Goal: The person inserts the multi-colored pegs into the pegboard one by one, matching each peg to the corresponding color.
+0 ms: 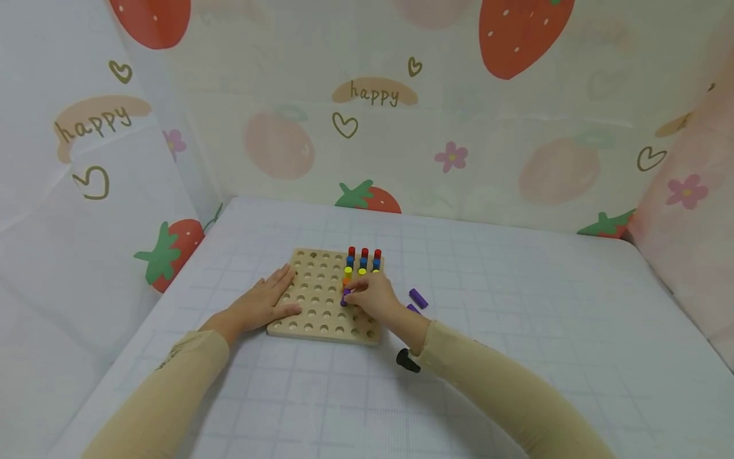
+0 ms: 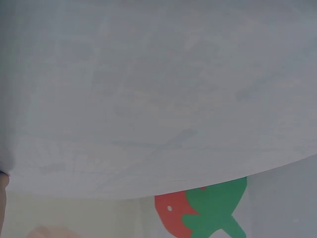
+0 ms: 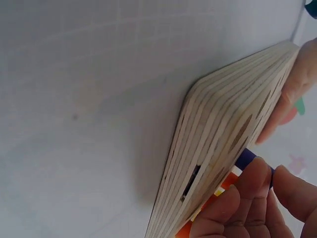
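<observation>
A wooden pegboard (image 1: 321, 287) with rows of round holes lies on the table. My right hand (image 1: 373, 296) pinches a purple peg (image 1: 345, 298) between thumb and fingers, its lower end at the board's surface. In the right wrist view the purple peg (image 3: 246, 158) meets the board's face; whether it sits in a hole I cannot tell. Behind that hand stand red pegs (image 1: 364, 252), blue pegs (image 1: 364, 262) and yellow pegs (image 1: 348, 272), with an orange peg (image 1: 346, 281) partly covered. My left hand (image 1: 264, 303) rests with spread fingers on the board's left edge.
To the right of the board lie loose purple pegs (image 1: 418, 298), one partly hidden by the right arm. A black object (image 1: 408, 361) shows beside the right sleeve. The table (image 1: 516, 306) has a pale grid cloth, with printed curtains (image 1: 459, 115) around it.
</observation>
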Demonstrator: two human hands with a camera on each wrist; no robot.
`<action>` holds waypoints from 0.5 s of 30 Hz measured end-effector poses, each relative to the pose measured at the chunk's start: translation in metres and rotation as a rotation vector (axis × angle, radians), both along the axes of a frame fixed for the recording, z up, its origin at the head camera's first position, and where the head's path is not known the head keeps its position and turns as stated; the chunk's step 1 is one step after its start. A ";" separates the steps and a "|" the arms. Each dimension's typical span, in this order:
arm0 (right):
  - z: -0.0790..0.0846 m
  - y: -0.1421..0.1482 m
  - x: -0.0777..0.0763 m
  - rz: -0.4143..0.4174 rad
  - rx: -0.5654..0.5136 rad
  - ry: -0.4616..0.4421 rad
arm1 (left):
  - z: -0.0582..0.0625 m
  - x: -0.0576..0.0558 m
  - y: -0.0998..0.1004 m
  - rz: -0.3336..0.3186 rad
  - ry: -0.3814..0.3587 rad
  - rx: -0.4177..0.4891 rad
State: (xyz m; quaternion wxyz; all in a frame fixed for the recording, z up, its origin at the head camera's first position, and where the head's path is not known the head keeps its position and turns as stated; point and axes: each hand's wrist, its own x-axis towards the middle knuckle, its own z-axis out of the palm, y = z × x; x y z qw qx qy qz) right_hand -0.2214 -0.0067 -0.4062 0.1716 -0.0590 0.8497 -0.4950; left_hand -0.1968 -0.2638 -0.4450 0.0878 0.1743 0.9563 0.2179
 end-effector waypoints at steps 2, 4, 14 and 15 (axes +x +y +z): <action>-0.002 0.000 0.001 0.011 -0.013 -0.005 | 0.000 0.000 0.000 -0.001 -0.002 -0.001; -0.003 0.001 0.002 0.016 -0.028 -0.010 | -0.001 0.000 0.000 -0.001 -0.002 0.000; 0.009 0.028 0.000 -0.056 -0.051 -0.028 | 0.003 0.002 0.000 -0.008 0.007 0.001; 0.011 0.033 -0.001 -0.058 -0.036 -0.014 | 0.004 0.002 0.000 -0.008 0.005 -0.002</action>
